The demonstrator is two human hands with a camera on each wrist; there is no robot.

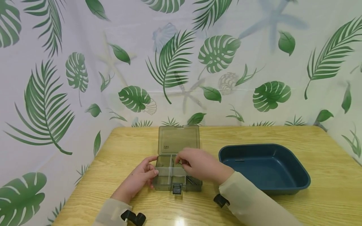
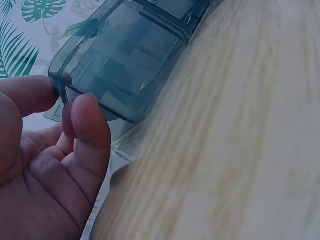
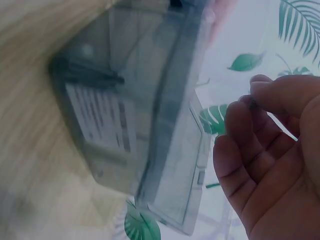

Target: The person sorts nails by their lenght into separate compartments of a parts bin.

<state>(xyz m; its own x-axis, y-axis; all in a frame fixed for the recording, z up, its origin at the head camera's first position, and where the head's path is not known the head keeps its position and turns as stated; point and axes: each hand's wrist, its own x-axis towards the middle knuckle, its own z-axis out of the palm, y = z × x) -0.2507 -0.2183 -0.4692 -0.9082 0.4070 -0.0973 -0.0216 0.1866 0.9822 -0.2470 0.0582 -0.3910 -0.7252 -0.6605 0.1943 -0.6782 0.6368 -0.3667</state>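
Observation:
A grey see-through compartment box (image 1: 163, 187) stands on the table, its lid (image 1: 178, 139) raised at the back. My left hand (image 1: 138, 179) holds the box's left wall, thumb and forefinger at its rim; the left wrist view shows this grip close up. Over the back right compartment is my right hand (image 1: 198, 163), thumb and fingertips together. In the right wrist view a small dark bit shows between those fingertips; most of it is hidden. Several thin dark metal pieces (image 1: 191, 180) lie in the front right compartment.
To the right stands a dark blue tray (image 1: 304, 185) with a thin dark piece (image 1: 239, 160) lying inside near its left side. A leaf-patterned cloth (image 1: 181, 62) hangs behind the wooden table (image 1: 130, 141). The box's dark latch (image 1: 177, 188) hangs at the front.

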